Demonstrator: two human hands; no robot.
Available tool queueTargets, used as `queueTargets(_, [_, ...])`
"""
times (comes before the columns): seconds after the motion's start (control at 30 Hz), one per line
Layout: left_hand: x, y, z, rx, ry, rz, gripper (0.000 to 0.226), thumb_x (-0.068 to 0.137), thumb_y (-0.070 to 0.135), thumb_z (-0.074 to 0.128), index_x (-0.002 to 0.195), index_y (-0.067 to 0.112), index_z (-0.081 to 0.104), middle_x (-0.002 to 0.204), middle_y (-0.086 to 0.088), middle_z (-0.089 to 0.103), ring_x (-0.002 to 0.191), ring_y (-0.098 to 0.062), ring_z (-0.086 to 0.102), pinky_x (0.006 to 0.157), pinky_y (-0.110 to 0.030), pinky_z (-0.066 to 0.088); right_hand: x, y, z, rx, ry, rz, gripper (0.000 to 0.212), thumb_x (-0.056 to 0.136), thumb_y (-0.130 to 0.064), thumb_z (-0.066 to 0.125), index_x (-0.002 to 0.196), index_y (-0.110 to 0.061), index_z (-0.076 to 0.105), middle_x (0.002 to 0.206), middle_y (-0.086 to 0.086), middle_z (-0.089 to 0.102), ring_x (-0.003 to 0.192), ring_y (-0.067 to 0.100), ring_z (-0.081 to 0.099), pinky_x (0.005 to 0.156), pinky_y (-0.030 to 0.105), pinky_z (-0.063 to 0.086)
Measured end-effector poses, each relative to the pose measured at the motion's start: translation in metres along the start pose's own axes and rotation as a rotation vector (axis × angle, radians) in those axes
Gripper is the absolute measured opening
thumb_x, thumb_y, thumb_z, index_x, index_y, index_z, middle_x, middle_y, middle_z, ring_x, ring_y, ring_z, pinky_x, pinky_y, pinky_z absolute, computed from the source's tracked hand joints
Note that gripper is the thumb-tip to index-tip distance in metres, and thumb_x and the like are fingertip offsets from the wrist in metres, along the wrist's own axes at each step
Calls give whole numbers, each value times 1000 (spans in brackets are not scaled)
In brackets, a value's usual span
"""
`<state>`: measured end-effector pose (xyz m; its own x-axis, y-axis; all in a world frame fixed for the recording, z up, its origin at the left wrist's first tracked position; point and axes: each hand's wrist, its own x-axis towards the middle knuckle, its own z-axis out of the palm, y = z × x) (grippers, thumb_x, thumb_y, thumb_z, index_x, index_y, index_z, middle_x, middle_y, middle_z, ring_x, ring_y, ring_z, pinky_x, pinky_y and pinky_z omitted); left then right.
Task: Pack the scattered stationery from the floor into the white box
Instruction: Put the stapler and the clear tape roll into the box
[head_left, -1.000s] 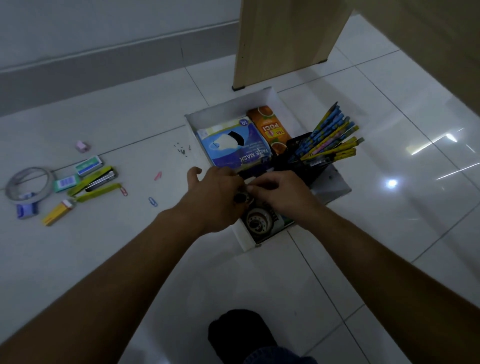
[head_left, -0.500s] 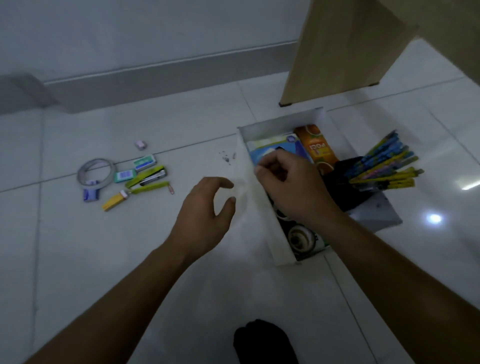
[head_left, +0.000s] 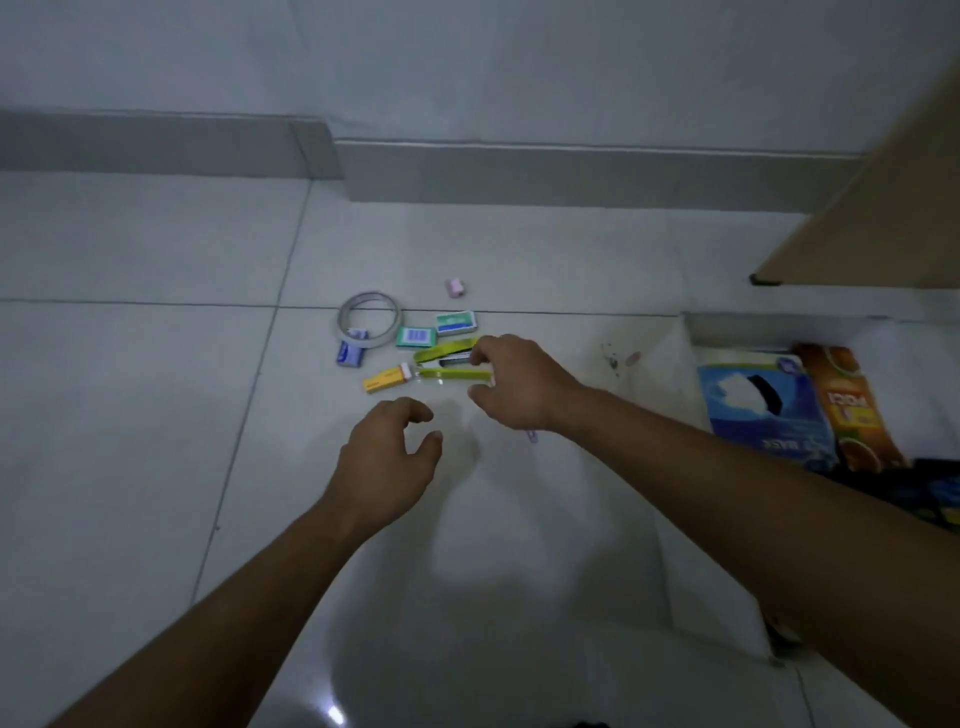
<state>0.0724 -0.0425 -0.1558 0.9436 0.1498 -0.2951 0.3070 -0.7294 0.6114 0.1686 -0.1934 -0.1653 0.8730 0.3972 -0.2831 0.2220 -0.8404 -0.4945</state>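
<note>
Stationery (head_left: 447, 373) on floor (head_left: 156, 415), just beside right hand (head_left: 519, 387)

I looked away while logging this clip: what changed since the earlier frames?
Both hands left the white box and moved left to the scattered stationery. The right hand now has finger and thumb either side of the yellow-green stapler; a grip is unclear. The left hand hovers open. Stapler, tape ring and small boxes lie as before.
</note>
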Motion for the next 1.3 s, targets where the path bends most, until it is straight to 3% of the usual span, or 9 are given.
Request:
queueTargets(0.17, [20, -27, -4, 8, 24, -64, 31, 92, 26, 60, 121, 17, 58, 129, -2, 56, 118, -18, 53, 97, -30, 42, 53, -3, 29, -218, -36, -36, 60, 86, -20, 58, 142, -14, 36, 144, 10, 39, 128, 33, 38, 103, 43, 39])
queueTargets(0.27, [40, -42, -1, 41, 46, -68, 28, 90, 26, 62, 116, 16, 60, 127, -4, 54, 111, -21, 55, 96, -37, 46, 64, 2, 41, -377, -20, -22, 62, 86, -25, 59, 142, -15, 35, 142, 13, 39, 127, 34, 37, 100, 44, 38])
queueTargets(0.37, [65, -50, 2, 128, 52, -27, 33, 88, 22, 62, 119, 11, 61, 136, -7, 47, 122, -29, 49, 101, -46, 43, 68, 7, 48, -446, -16, -13, 59, 86, -33, 60, 138, -15, 39, 140, 17, 37, 125, 34, 38, 98, 43, 39])
queueTargets(0.67, [125, -54, -4, 507, -100, -59, 46, 89, 23, 52, 135, 17, 49, 160, 1, 14, 142, -32, 15, 109, -49, 25, 56, 4, 54, -109, -56, 107, 57, 81, -45, 63, 126, -12, 48, 125, 16, 43, 117, 33, 46, 92, 39, 47])
queueTargets(0.83, [131, -61, -6, 720, 11, 64, 39, 86, 19, 53, 124, 13, 53, 138, -2, 41, 120, -33, 40, 96, -44, 33, 41, 3, 37, 160, 3, 220, 47, 78, -47, 66, 108, -11, 62, 106, 13, 62, 89, 25, 58, 71, 28, 43])
queueTargets(0.93, [131, -58, -9, 796, 127, 145, 27, 89, 18, 55, 115, 10, 58, 125, -6, 53, 105, -34, 49, 81, -39, 36, 33, 6, 26, 281, 26, 277, 44, 75, -49, 69, 103, -15, 66, 97, 4, 68, 85, 20, 60, 73, 27, 46])
queueTargets(1.03, [123, -51, -11, 610, 299, 224, 15, 92, 19, 53, 99, 7, 61, 110, -12, 61, 94, -37, 53, 71, -37, 34, 16, 6, 12, 521, 66, 348, 51, 64, -59, 71, 98, -21, 69, 90, 1, 71, 82, 19, 69, 82, 39, 57])
queueTargets(1.17, [90, -19, -4, 55, 433, 286, 16, 87, 25, 65, 80, 12, 58, 92, -11, 63, 89, -32, 59, 78, -36, 42, -25, 4, -16, 789, 120, 379, 33, 77, -42, 73, 93, -13, 72, 73, 2, 65, 55, 9, 59, 67, 37, 58])
queueTargets(1.3, [43, 28, 13, -203, 350, 348, 24, 85, 30, 69, 75, 14, 54, 87, -1, 60, 85, -21, 59, 74, -30, 48, -78, 13, -43, 903, 219, 383, 31, 79, -43, 72, 94, -16, 71, 73, -4, 63, 65, 11, 60, 67, 37, 58])
